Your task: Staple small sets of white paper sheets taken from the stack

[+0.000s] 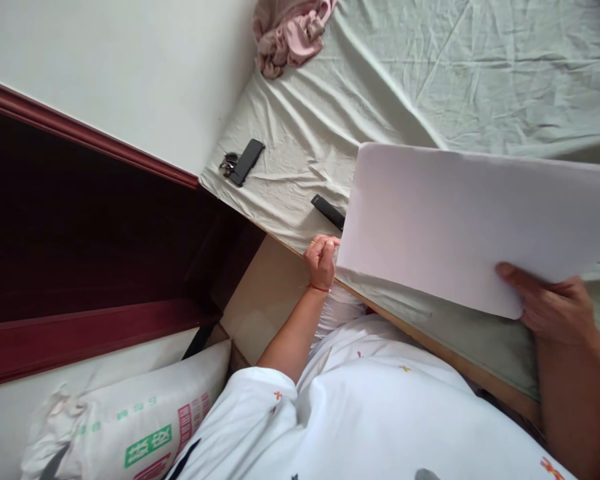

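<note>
A large white sheet of paper [440, 220], possibly more than one sheet, is held slanted over the bed. My right hand [555, 300] grips its lower right corner, thumb on top and the other fingers underneath. At the paper's left edge is my left hand [323, 259], its fingers curled and pressed together. The fingertips come right up to that edge; whether they pinch it or anything else I cannot tell. Just above this hand lies a narrow black object [329, 212], perhaps a stapler, partly covered by the paper.
Pale green cloth [480, 73] covers the bed. Near its left corner lie a black flat case [247, 162] and a small dark bunch [229, 164], perhaps keys. Pink crumpled fabric [293, 40] rests farther back. A dark red cabinet [80, 220] and a white printed sack [130, 413] stand left.
</note>
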Demonstrator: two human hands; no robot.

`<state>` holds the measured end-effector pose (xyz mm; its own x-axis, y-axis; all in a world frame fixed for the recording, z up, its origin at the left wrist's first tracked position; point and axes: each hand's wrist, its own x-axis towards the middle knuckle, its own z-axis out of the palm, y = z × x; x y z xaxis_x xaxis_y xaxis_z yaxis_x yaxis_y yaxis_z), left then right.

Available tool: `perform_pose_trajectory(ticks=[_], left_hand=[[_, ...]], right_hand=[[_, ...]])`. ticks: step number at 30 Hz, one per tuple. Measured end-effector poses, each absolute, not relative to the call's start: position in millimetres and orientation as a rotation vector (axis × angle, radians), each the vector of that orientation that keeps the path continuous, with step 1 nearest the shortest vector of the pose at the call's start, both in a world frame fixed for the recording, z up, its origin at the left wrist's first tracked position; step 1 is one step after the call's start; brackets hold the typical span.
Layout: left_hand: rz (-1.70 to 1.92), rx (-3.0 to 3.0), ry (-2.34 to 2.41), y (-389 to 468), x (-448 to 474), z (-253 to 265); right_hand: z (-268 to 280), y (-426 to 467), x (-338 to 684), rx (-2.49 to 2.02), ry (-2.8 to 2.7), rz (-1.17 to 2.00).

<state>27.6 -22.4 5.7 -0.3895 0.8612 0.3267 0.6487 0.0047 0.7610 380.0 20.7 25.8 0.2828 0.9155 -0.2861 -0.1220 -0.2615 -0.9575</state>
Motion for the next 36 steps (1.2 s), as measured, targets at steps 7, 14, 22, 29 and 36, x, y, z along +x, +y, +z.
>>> perform_pose_trajectory(ticks=[7,14,22,29,36], left_hand=[[1.124,1.411,1.625,-20.9,22.9,17.3],[1.109,1.378,1.677,-19.6,19.8,6.3],[1.113,1.485,1.779,-15.3,26.6,16.2],[1.087,1.414,1.623,-18.8,21.1,12.8],[1.112,1.462,1.734,-16.6,23.9,14.8]], right_hand=[[8.6,16.0,388.0,-1.443,-1.117,1.26],[6.3,14.7,391.5,-1.503,-1.226,1.279],[-3.6,14.3,395.5,-1.503,-1.127,1.276],[0.3,16.4,388.4,-1.431,-1.059,1.205],[-1.4,15.9,388.3,-1.381,-1.025,1.219]])
